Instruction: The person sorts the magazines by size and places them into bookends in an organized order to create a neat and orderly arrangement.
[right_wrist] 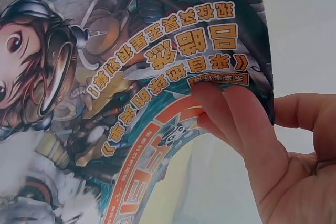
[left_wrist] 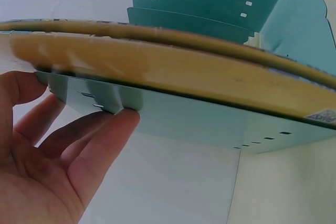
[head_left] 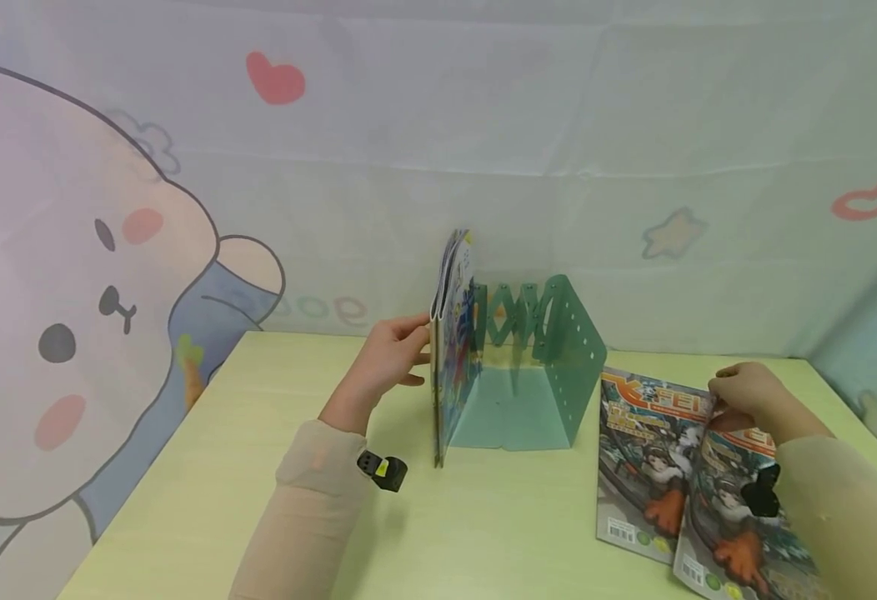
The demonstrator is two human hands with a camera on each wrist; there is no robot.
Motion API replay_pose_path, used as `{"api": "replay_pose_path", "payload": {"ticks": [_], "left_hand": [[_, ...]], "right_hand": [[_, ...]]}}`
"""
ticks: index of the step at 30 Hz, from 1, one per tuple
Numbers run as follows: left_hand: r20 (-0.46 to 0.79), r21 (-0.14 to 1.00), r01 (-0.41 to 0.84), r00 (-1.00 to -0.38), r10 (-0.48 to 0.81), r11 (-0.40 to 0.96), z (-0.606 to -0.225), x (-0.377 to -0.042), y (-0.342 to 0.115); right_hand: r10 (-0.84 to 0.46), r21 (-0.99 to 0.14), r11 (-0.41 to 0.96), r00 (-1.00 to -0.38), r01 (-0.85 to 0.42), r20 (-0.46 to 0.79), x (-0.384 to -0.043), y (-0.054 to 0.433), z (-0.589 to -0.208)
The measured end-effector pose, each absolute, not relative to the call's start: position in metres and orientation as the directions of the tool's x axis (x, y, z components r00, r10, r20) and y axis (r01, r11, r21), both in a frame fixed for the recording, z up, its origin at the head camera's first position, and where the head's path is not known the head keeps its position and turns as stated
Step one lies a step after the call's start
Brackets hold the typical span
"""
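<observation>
My left hand (head_left: 389, 354) touches the outer face of the left side plate (left_wrist: 173, 116) of a green bookend, its fingertips right against the metal. Against the inner face of that plate, magazines (head_left: 455, 350) stand upright, their yellowish spines towards me. At the right, my right hand (head_left: 754, 396) pinches the top corner of a magazine (head_left: 746, 500) with an illustrated cover. In the right wrist view, fingers lie over the printed cover (right_wrist: 152, 66) and the thumb is behind it. A matching magazine (head_left: 641, 467) lies beside it on the table, slightly overlapped.
The bookend's base (head_left: 513, 408) extends to a perforated right plate (head_left: 577, 350), with folding lattice links (head_left: 513, 312) along the back. The pale yellow table (head_left: 498, 525) ends at a hanging cloth (head_left: 438, 125) printed with cartoon figures. Wrist cameras are strapped to both sleeves.
</observation>
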State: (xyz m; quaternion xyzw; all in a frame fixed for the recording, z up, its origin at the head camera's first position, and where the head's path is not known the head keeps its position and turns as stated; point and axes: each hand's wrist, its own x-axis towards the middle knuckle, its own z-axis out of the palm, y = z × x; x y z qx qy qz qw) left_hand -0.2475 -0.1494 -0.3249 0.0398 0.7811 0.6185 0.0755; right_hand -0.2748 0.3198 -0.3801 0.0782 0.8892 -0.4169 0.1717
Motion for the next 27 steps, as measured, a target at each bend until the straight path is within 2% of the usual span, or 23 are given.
{"api": "replay_pose_path", "payload": {"ticks": [27], "left_hand": [[-0.032,0.964,-0.004,-0.994,0.103,0.267,-0.327,-0.241,-0.143]], "right_hand": [[-0.045,-0.856,0.483,-0.971,0.184,-0.235,-0.244,0.313,-0.374]]}}
